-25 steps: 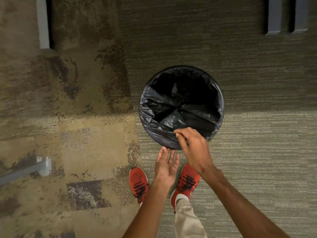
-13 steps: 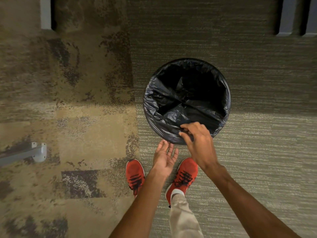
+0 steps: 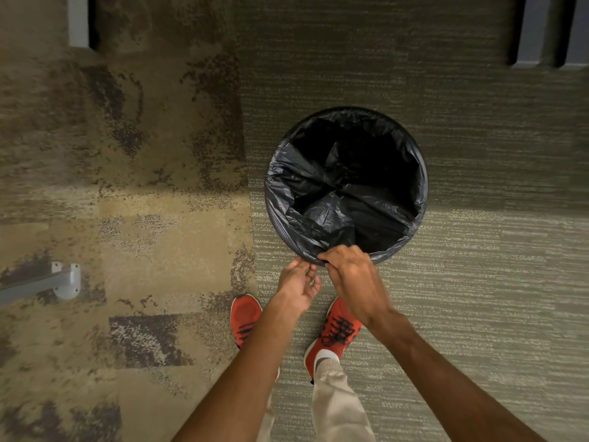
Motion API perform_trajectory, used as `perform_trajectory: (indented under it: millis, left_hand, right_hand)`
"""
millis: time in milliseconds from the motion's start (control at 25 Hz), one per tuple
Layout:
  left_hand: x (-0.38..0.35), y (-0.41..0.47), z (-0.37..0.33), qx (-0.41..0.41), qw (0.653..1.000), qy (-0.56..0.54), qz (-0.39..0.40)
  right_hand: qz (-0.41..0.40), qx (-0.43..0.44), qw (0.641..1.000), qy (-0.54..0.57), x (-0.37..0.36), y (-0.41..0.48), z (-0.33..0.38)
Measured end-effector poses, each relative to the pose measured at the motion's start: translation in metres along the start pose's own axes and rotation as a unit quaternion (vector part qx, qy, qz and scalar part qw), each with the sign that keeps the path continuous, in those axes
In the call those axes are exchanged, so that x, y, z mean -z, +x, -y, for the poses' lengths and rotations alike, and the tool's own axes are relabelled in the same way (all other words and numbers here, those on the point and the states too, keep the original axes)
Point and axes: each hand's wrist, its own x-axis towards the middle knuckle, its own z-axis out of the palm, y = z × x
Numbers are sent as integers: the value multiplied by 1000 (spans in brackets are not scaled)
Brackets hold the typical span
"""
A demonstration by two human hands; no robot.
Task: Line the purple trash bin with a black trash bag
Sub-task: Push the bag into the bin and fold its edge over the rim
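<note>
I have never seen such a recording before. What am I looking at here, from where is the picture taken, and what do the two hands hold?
There is no machine here. A person wears one camera on the head, so the picture looks down at their own arms and feet.

On the carpet stands a round bin, seen from above. A black bag is inside it, and its edge is folded over the rim, so the bin itself is hidden.

The right hand pinches the bag's edge at the near rim. The left hand is beside it, fingers loosely curled at the rim; I cannot tell if it holds plastic.

Below are two red shoes. At the left is a grey metal bracket.
</note>
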Motion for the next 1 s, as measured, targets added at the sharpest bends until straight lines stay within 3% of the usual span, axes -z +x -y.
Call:
perform_trajectory:
  millis: [200, 320, 520, 640, 680, 760, 840, 920, 1000]
  left_hand:
    - [3, -2, -14, 1, 999, 54, -9]
    - [-2, -4, -17, 0, 997, 69, -17]
    - [-4, -3, -15, -10, 998, 50, -41]
    - [-3, -14, -23, -112, 983, 38, -139]
    - [-4, -17, -27, -210, 957, 41, -197]
    - [-10, -30, -35, -458, 842, 148, -244]
    - [-27, -38, -37, -624, 690, 343, -132]
    - [-55, -30, -40, -649, 515, 560, -15]
    - [-79, -10, -48, -597, 359, 718, -10]
  right_hand:
    - [-32, -49, 997, 48, 16, 10, -6]
    - [33, -75, 996, 34, 23, 16, -12]
    - [128, -14, 991, -24, 17, -4, -14]
    - [118, -38, 992, 16, 29, 3, -24]
    - [70, -42, 996, 27, 35, 8, -28]
    - [-27, -55, 998, -4, 46, 22, -34]
    - [-55, -81, 994, -56, 52, 39, -43]
    - [-23, -87, 990, -107, 51, 59, -52]
    - [54, -88, 983, -155, 43, 79, -59]
